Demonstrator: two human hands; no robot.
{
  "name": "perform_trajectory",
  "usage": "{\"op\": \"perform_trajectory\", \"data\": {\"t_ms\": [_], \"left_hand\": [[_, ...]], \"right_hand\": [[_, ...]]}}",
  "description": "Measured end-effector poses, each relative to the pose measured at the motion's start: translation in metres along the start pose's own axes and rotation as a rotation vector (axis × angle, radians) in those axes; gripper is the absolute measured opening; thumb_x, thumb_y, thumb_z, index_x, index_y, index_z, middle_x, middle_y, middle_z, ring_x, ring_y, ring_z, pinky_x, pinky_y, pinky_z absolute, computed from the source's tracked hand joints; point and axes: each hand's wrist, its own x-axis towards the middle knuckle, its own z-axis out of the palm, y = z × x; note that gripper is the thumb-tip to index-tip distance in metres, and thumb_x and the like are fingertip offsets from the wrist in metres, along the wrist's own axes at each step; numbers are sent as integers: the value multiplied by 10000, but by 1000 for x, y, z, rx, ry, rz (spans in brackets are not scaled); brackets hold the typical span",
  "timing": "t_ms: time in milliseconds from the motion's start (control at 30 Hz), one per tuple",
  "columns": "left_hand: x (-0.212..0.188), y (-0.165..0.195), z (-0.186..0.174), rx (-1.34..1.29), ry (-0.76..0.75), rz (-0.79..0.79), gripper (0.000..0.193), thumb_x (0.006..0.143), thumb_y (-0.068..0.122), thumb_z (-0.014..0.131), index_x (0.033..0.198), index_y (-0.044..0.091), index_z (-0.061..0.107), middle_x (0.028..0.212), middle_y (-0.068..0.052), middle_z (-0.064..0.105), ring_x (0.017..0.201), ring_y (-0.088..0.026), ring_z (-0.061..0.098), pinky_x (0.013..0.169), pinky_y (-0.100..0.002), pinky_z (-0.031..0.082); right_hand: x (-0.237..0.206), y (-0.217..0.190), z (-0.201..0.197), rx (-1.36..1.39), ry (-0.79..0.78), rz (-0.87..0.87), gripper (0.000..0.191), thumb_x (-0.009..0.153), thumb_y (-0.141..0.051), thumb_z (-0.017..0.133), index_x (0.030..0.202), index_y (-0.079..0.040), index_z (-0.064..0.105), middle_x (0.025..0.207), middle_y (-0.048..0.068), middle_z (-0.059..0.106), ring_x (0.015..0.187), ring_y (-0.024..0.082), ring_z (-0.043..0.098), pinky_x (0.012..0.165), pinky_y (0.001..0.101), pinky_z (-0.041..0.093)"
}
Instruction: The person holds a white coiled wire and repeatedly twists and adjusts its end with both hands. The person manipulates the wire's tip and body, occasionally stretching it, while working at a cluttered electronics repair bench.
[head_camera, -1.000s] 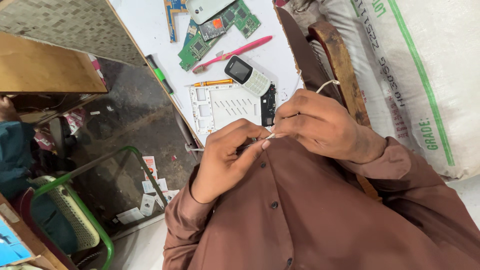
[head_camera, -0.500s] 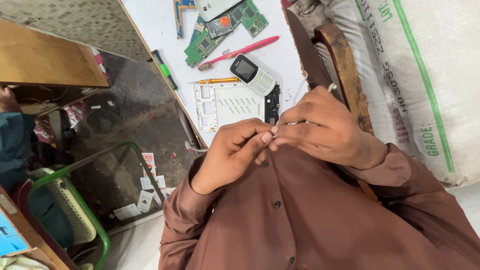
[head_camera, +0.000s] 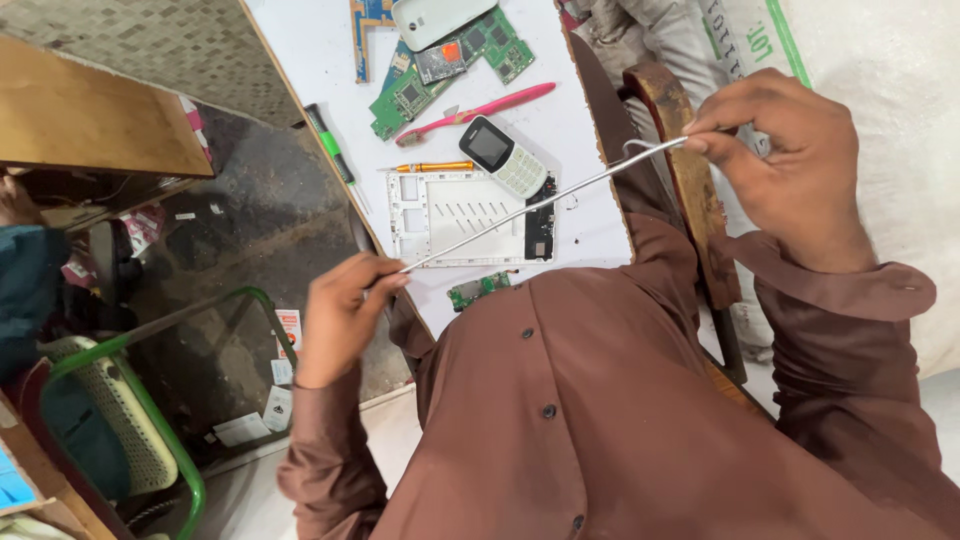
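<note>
Two hands, left hand (head_camera: 345, 310) and right hand (head_camera: 790, 160), pinch the ends of a thin, light, flexible wire (head_camera: 540, 205) taut above the white worktop's (head_camera: 590, 120) near edge.

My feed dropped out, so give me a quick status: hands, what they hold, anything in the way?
Left hand and right hand pinch opposite ends of a thin white strip, stretched taut. White frame and small phone lie beneath on the table. Nothing in the way.
</note>
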Motion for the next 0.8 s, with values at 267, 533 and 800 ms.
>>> {"op": "perform_trajectory", "data": {"t_ms": [267,533,800], "left_hand": [[-34,-70,-49,28,98,-286,142,891,56,762,1013,-16,770,788,-97,692,683,-136,602,615,-281,458],[-58,-129,-76,115,206,-281,147,894,68,783,1017,-12,768,822,-88,707,728,-126,651,664,-264,489],[-40,-144,-87,-15,604,-268,98,928,58,792,988,-10,755,825,-22,690,749,-75,581,674,-230,477]], "right_hand": [[-2,25,-2,-241,94,-3,52,996,7,776,1038,4,745,1012,119,746,964,211,684,912,392,477],[-13,91,-15,22,234,305,153,1124,-83,731,1193,21,643,1063,93,707,941,132,656,855,244,540],[-5,107,-15,230,88,390,151,1085,-150,694,1113,-3,670,986,96,715,901,142,693,855,273,568]]}}
